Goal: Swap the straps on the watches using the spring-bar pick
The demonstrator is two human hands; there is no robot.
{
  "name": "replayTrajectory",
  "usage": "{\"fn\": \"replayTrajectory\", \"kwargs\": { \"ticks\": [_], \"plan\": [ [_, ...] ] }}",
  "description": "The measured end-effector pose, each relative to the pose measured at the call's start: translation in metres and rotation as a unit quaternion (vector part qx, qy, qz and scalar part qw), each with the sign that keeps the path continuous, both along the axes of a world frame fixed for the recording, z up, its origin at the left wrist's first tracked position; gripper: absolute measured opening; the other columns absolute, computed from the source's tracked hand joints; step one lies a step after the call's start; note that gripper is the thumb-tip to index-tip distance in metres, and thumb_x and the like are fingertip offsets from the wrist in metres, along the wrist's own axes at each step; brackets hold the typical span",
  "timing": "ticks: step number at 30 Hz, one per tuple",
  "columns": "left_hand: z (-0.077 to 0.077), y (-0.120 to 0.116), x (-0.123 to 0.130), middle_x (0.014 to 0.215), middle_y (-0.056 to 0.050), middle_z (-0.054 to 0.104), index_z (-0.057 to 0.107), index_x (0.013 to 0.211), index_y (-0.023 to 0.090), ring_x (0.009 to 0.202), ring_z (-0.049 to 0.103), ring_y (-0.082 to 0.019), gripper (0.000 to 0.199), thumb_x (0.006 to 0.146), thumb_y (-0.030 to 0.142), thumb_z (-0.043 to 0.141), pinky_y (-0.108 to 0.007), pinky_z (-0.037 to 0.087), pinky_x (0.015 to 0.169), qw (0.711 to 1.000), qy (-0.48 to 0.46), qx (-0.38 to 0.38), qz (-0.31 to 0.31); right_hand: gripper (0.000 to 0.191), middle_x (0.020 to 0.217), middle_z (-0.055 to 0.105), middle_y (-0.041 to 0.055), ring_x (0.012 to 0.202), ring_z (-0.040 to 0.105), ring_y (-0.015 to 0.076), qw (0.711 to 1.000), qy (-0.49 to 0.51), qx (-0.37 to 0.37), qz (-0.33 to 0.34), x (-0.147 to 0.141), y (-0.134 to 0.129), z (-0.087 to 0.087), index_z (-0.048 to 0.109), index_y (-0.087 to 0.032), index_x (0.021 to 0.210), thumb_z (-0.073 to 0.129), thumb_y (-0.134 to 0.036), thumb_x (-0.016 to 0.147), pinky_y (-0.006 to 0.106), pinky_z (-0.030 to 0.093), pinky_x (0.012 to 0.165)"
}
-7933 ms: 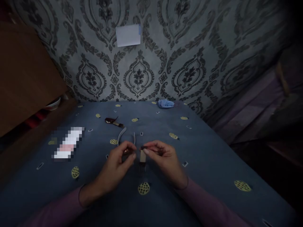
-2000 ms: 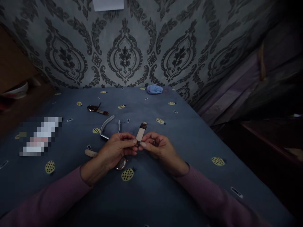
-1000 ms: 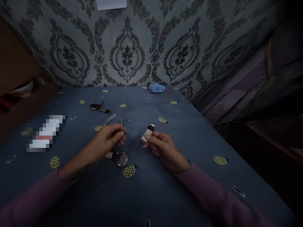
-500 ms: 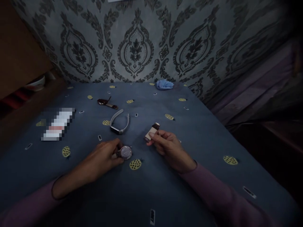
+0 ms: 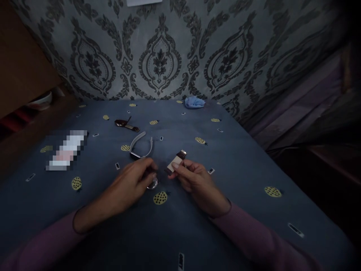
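My right hand (image 5: pixel 197 182) pinches a small brown and cream strap-like piece (image 5: pixel 175 163) with a metal end, held above the cloth. Near the middle, my left hand (image 5: pixel 131 184) is over a round silver-rimmed watch (image 5: pixel 152 183), its fingers curled and hiding most of it; whether they grip it cannot be made out. Just beyond my left hand lies a smartwatch with a pale band (image 5: pixel 138 142), its band curved upward. Farther back is a brown-strapped watch (image 5: pixel 126 124) on the cloth.
A blue patterned cloth covers the table (image 5: pixel 225 233). At the left lies a blurred-out flat object (image 5: pixel 66 150). A crumpled light-blue cloth (image 5: pixel 194 102) sits at the back by the wall. Left of the table, a shelf holds a bowl (image 5: pixel 41 101).
My left hand has moved right and over the round watch, now covering most of it. My right hand has shifted slightly left and down with the strap-like piece.
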State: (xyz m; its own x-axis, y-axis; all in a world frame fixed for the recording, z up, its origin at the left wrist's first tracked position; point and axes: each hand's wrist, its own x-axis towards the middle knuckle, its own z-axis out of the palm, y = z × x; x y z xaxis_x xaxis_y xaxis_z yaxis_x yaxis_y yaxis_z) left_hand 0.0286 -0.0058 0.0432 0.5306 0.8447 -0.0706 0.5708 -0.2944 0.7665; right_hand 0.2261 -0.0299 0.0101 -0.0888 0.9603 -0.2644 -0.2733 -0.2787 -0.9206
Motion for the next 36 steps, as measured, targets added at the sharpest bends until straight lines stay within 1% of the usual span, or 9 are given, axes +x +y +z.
{"fn": "replayTrajectory", "kwargs": {
  "ticks": [3,5,10,16,20,25,30,34,36],
  "plan": [
    [-0.003,0.006,0.008,0.073,0.002,0.055,0.059,0.093,0.018,0.063,0.05,-0.012,0.018,0.089,0.033,0.05,-0.026,0.04,0.06,0.978,-0.122,-0.168,-0.019,0.037,0.043,0.037,-0.0099,0.038,0.015,0.0025,1.0,0.005,0.0,-0.003,-0.004,0.0,-0.002,0.067,-0.015,0.065,0.079,-0.049,0.072,0.023,0.006,0.038],
    [-0.004,0.009,0.012,0.067,0.004,0.051,0.06,0.088,0.017,0.056,0.044,-0.01,0.019,0.088,0.035,0.053,-0.023,0.035,0.054,0.962,-0.147,-0.231,-0.016,0.038,0.045,0.043,-0.0082,0.038,0.016,0.002,1.0,0.005,-0.005,-0.004,-0.006,0.0,-0.003,0.066,-0.015,0.065,0.08,-0.049,0.07,0.023,0.006,0.038],
    [-0.007,0.01,0.018,0.061,0.006,0.05,0.058,0.078,0.017,0.049,0.039,-0.007,0.017,0.081,0.033,0.063,-0.02,0.028,0.046,0.943,-0.157,-0.293,0.025,0.036,0.053,0.055,-0.0046,0.038,0.02,0.0021,1.0,-0.009,-0.013,-0.003,-0.009,-0.002,0.001,0.063,-0.017,0.066,0.08,-0.048,0.072,0.022,0.009,0.038],
    [-0.011,0.009,0.017,0.072,0.001,0.062,0.058,0.075,0.017,0.059,0.057,-0.01,0.019,0.076,0.031,0.069,-0.017,0.035,0.041,0.907,-0.223,-0.352,0.057,0.038,0.051,0.054,-0.0047,0.038,0.021,0.0033,1.0,-0.03,-0.002,0.004,-0.01,-0.002,0.002,0.061,-0.018,0.065,0.078,-0.05,0.073,0.023,0.01,0.038],
    [-0.01,0.015,0.011,0.064,0.001,0.061,0.058,0.075,0.016,0.056,0.057,-0.01,0.019,0.075,0.028,0.072,-0.015,0.036,0.038,0.898,-0.22,-0.378,0.057,0.042,0.048,0.047,-0.0068,0.038,0.022,0.0033,0.998,-0.056,0.001,-0.021,-0.002,0.0,0.003,0.057,-0.018,0.065,0.078,-0.053,0.072,0.023,0.012,0.038],
    [-0.01,0.02,0.001,0.064,0.002,0.061,0.059,0.075,0.015,0.053,0.057,-0.008,0.017,0.074,0.025,0.072,-0.014,0.034,0.035,0.89,-0.22,-0.399,0.028,0.045,0.057,0.05,-0.0068,0.041,0.026,0.0034,0.992,-0.094,0.005,-0.087,0.012,0.005,0.004,0.057,-0.018,0.076,0.083,-0.054,0.066,0.022,0.016,0.04],
    [-0.008,0.02,0.001,0.069,0.002,0.061,0.059,0.076,0.015,0.054,0.056,-0.007,0.013,0.076,0.023,0.07,-0.014,0.032,0.037,0.9,-0.199,-0.387,0.013,0.043,0.048,0.038,-0.0093,0.041,0.021,0.0047,0.994,-0.103,0.004,-0.027,0.013,0.007,0.005,0.061,-0.017,0.073,0.077,-0.058,0.072,0.024,0.014,0.04],
    [0.002,0.025,-0.002,0.069,0.0,0.063,0.06,0.08,0.014,0.055,0.056,-0.008,0.012,0.08,0.025,0.066,-0.016,0.034,0.041,0.923,-0.148,-0.355,-0.011,0.042,0.057,0.055,-0.0043,0.041,0.022,0.0028,0.998,-0.058,-0.022,0.0,0.01,0.007,0.01,0.063,-0.016,0.072,0.087,-0.049,0.06,0.024,0.008,0.039],
    [0.012,0.032,-0.01,0.072,0.0,0.063,0.062,0.087,0.015,0.056,0.056,-0.009,0.013,0.082,0.026,0.064,-0.017,0.033,0.042,0.944,-0.109,-0.309,-0.026,0.04,0.057,0.057,-0.0039,0.041,0.02,0.0025,0.999,-0.039,-0.029,-0.007,0.012,0.008,0.01,0.063,-0.016,0.07,0.088,-0.045,0.058,0.025,0.006,0.039]
  ]
}}
